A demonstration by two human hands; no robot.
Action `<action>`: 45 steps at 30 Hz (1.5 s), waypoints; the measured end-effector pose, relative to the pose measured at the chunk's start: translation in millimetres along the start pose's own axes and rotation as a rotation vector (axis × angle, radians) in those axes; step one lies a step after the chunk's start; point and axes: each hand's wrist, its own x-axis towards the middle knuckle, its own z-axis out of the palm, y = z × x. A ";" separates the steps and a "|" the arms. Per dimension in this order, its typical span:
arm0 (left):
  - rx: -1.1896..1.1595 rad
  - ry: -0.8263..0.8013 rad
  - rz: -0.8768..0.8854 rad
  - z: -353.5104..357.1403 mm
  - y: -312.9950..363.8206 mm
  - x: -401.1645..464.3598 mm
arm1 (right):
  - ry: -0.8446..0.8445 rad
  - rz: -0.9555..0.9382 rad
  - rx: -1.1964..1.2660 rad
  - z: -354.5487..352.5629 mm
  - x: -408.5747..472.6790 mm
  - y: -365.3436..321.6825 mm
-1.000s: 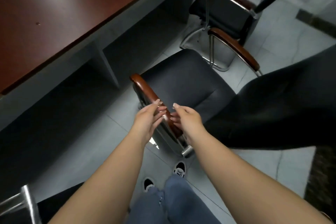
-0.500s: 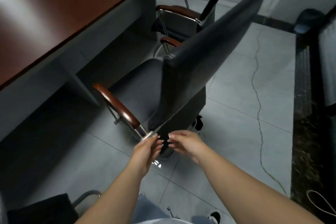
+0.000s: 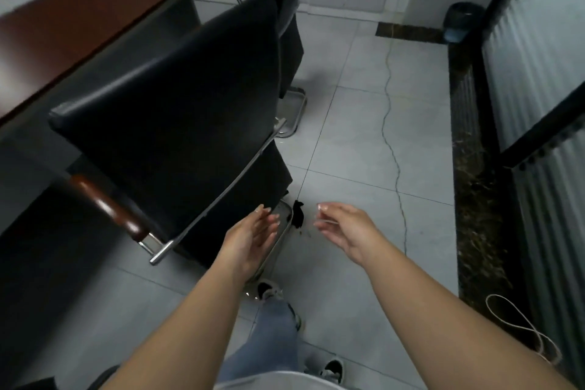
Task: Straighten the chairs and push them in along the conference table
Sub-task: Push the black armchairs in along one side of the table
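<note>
A black chair (image 3: 177, 111) with a brown wooden armrest (image 3: 107, 209) and a chrome frame faces the dark red conference table (image 3: 95, 3), its backrest turned toward me. A second black chair (image 3: 289, 3) stands just beyond it along the same table side. My left hand (image 3: 253, 234) hovers with straight fingers just behind the near chair's lower back corner, not touching it. My right hand (image 3: 342, 225) floats over the floor tiles to the right, fingers relaxed, holding nothing.
Grey floor tiles (image 3: 364, 142) stretch to the right of the chairs, crossed by a thin cable (image 3: 391, 123). A dark stone ledge (image 3: 474, 184) and ribbed glass partition (image 3: 538, 79) line the right side. A dark bin (image 3: 462, 20) sits in the far corner.
My view rose and shifted right. Both hands came off the chair's armrest and frame and spread apart. The chair now shows its backrest square to me, closer to the table.
</note>
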 end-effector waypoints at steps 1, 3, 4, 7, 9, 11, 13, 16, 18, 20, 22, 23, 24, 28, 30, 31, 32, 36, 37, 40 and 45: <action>0.006 0.001 0.010 6.4 3.3 4.0 | 0.037 -0.013 0.056 -7.4 5.1 -3.3; 0.004 -0.006 0.040 17.8 11.4 13.5 | 0.100 -0.038 0.169 -18.4 14.8 -7.8; 0.009 -0.018 0.053 28.1 15.8 21.3 | 0.113 -0.046 0.202 -23.7 21.3 -12.7; 0.040 -0.061 0.087 60.8 28.7 45.0 | 0.083 -0.064 0.149 -30.6 40.7 -36.2; 0.056 -0.089 0.085 85.4 34.8 66.4 | 0.073 -0.077 0.093 -32.6 57.6 -60.4; 0.035 -0.093 0.072 111.5 41.6 95.3 | 0.070 -0.095 0.055 -34.1 81.4 -88.8; 0.009 -0.084 0.066 135.1 50.6 121.0 | 0.068 -0.098 -0.005 -35.7 104.7 -114.8; -0.022 -0.063 0.063 167.0 73.9 148.3 | 0.053 -0.079 -0.107 -34.9 141.0 -156.5; -0.031 -0.081 0.075 182.5 89.8 157.9 | 0.040 -0.078 -0.135 -32.1 158.2 -182.3; -0.016 -0.101 0.120 199.3 112.1 169.7 | 0.006 -0.111 -0.141 -20.7 175.7 -211.8; -0.029 -0.105 0.178 213.7 136.4 177.5 | -0.048 -0.154 -0.117 -6.4 192.0 -237.4; -0.041 -0.097 0.200 221.1 146.6 178.9 | -0.091 -0.162 -0.102 1.8 198.1 -248.9; -0.062 -0.104 0.218 228.3 154.3 176.9 | -0.132 -0.169 -0.071 8.6 202.8 -257.5; -0.064 -0.150 0.345 247.8 181.4 165.5 | -0.328 -0.187 0.050 37.5 217.3 -294.8; -0.041 -0.127 0.437 252.2 193.6 156.9 | -0.434 -0.207 0.039 49.8 218.6 -315.7; -0.037 -0.098 0.479 253.6 199.5 150.7 | -0.491 -0.218 0.026 54.3 219.0 -324.7; -0.059 -0.055 0.532 255.3 205.7 144.2 | -0.572 -0.226 -0.006 61.4 218.4 -335.5; -0.140 0.103 0.665 259.3 223.8 115.3 | -0.818 -0.287 -0.196 77.8 214.2 -361.6; -0.140 0.145 0.696 260.2 228.8 108.2 | -0.858 -0.306 -0.229 80.8 212.3 -366.6; -0.105 0.317 0.795 259.9 243.6 84.5 | -0.951 -0.335 -0.277 89.9 211.8 -371.9; 0.241 0.697 0.856 245.0 261.1 62.0 | -1.004 -0.368 -0.483 109.6 216.8 -366.8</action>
